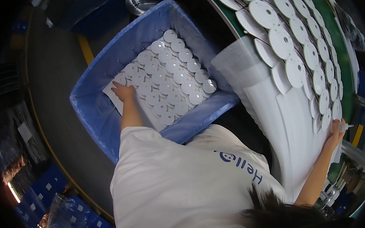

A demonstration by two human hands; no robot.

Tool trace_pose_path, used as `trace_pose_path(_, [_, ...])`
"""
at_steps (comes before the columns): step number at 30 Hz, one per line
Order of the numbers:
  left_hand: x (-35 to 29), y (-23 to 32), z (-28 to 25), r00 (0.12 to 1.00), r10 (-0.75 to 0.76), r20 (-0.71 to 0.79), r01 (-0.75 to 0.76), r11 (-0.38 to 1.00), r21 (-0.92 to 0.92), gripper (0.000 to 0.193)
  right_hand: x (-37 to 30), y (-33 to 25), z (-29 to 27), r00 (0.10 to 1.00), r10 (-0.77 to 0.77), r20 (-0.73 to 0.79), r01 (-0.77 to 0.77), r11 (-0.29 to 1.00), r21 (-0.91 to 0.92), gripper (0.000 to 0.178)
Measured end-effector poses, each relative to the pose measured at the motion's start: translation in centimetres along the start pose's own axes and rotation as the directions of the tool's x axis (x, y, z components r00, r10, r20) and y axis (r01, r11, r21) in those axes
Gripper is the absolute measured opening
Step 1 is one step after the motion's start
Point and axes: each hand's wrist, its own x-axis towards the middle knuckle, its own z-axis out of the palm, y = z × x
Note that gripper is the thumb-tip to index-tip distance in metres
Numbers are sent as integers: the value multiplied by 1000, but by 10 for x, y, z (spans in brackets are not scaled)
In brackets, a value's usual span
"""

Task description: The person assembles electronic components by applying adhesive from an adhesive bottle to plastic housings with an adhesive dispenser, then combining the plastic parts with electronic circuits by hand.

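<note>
My left hand (124, 91) reaches into a large bin lined with blue plastic (103, 114). Its fingers are spread at the edge of a white sheet (113, 97), by the leftmost of several round white discs (158, 77) laid out in rows. Over at the right, my right hand (337, 133) is closed around a small translucent bottle (338, 126) with a thin pale tip. That hand is beside the near end of overlapping rows of larger-looking white discs (294, 70) on the green bench. Its palm side is partly hidden.
White foam sheeting (270, 121) drapes over the bench's near side, between bin and discs. The green bench top (347, 79) shows along its far edge. Blue panels and clear wrap (67, 217) lie at lower left. A yellow line (39, 122) curves along the dark floor.
</note>
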Motion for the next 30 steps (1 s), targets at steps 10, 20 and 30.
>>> trace_pose_path(10, [-80, 30, -48, 698, 708, -109, -682, 610, -402, 40, -1, 3, -1, 998, -51, 40, 50, 998, 27, 43])
trace_pose_path(20, [-279, 129, -128, -113, 948, -297, -661, -295, -690, 18, -15, -21, 18, 997, 39, -64, -39, 999, 5, 42])
trace_pose_path(30, [-350, 155, -90, -497, 865, -61, -551, -370, -748, 11, -17, -13, 19, 997, 3, -72, -21, 966, -258, 47])
